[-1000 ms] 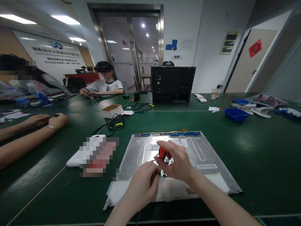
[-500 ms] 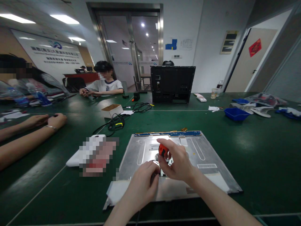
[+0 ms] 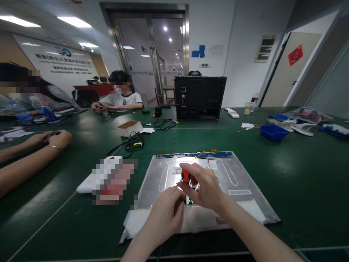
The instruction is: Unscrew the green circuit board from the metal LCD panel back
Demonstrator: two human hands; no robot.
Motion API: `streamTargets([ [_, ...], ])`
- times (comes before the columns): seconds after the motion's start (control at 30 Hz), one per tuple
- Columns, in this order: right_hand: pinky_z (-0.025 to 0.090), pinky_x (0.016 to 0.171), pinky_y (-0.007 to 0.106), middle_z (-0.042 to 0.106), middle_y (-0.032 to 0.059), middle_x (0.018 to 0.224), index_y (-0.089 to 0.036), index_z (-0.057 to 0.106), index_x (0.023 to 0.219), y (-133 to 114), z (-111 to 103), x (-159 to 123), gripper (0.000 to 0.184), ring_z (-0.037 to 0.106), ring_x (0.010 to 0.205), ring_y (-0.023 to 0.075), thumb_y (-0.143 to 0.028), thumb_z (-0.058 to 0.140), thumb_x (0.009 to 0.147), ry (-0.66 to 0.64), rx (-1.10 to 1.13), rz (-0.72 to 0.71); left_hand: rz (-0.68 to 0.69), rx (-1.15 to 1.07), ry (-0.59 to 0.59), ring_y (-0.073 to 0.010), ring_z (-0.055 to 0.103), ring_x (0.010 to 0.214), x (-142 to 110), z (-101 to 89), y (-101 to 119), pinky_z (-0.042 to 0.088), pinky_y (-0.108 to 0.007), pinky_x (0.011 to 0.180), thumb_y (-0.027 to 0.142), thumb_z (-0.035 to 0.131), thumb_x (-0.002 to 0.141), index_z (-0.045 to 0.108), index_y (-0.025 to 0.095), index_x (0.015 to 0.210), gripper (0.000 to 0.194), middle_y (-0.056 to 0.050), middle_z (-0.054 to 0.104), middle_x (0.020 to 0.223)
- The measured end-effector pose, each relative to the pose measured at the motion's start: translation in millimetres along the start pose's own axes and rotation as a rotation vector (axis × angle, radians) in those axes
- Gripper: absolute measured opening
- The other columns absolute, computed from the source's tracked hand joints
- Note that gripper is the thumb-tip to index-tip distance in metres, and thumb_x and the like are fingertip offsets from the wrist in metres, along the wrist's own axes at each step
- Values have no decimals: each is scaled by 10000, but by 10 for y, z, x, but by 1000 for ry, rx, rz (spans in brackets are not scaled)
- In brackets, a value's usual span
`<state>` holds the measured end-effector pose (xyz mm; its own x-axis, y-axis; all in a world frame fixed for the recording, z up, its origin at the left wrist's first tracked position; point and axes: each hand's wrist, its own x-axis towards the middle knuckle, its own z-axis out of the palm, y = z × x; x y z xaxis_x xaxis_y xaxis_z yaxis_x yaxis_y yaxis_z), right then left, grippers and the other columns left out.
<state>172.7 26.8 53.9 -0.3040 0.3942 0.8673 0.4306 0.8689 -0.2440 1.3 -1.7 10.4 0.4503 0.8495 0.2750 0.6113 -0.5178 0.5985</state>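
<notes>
A flat metal display panel (image 3: 240, 182) lies on the green table, a blue circuit strip (image 3: 215, 155) along its far edge. Over its middle, my right hand (image 3: 203, 183) grips the orange-and-black handle of a screwdriver (image 3: 186, 176) between thumb and fingers. The screwdriver's tip is hidden. Just left of it, my left hand (image 3: 167, 209) rests low on the panel with curled fingers pinched together; what they hold is hidden. Small metal parts (image 3: 190, 199) show between the two hands, and a thin dark cable runs below my left wrist.
Left of the panel lie a white phone-like object (image 3: 109, 167) and a blurred pink item. Farther back are a small open box (image 3: 130, 128), black cables (image 3: 136, 142), a black monitor housing (image 3: 200, 98) and a blue tray (image 3: 274, 131). Another person's hands (image 3: 58, 140) are at left.
The screwdriver handle and my right fingers have turned and shifted slightly left. My left hand stays in place. The other person's hands at left moved slightly left.
</notes>
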Motion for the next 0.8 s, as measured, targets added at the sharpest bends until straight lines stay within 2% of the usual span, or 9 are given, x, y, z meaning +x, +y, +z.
streamTargets([
  [0.23, 477, 519, 230, 656, 56, 960, -185, 421, 1361, -16, -26, 0, 470, 578, 645, 121, -165, 490, 896, -22, 114, 28, 2, -20, 13, -229, 607, 837, 18, -52, 64, 501, -335, 750, 156, 471, 813, 607, 204, 858, 151, -63, 637, 853],
  [0.37, 473, 513, 230, 650, 50, 937, -182, 437, 1345, -21, -25, 1, 468, 567, 635, 121, -153, 502, 882, -17, 111, 38, 3, -17, 9, -230, 603, 838, 21, -50, 60, 497, -337, 748, 156, 464, 811, 596, 204, 846, 144, -65, 634, 856],
  [0.6, 460, 501, 241, 630, 28, 857, -189, 454, 1284, -11, -2, -2, 375, 544, 592, 123, -206, 517, 915, 22, 47, 34, -4, -16, -13, -225, 584, 844, 13, -41, 49, 469, -344, 748, 146, 446, 821, 540, 202, 837, 111, -59, 614, 878],
  [0.8, 457, 497, 235, 626, 3, 797, -207, 447, 1241, -12, 6, 1, 324, 529, 530, 112, -342, 535, 960, 44, 1, 39, -6, -14, -13, -207, 577, 847, 7, -1, 5, 441, -333, 743, 107, 433, 815, 514, 208, 856, 136, -43, 610, 912],
])
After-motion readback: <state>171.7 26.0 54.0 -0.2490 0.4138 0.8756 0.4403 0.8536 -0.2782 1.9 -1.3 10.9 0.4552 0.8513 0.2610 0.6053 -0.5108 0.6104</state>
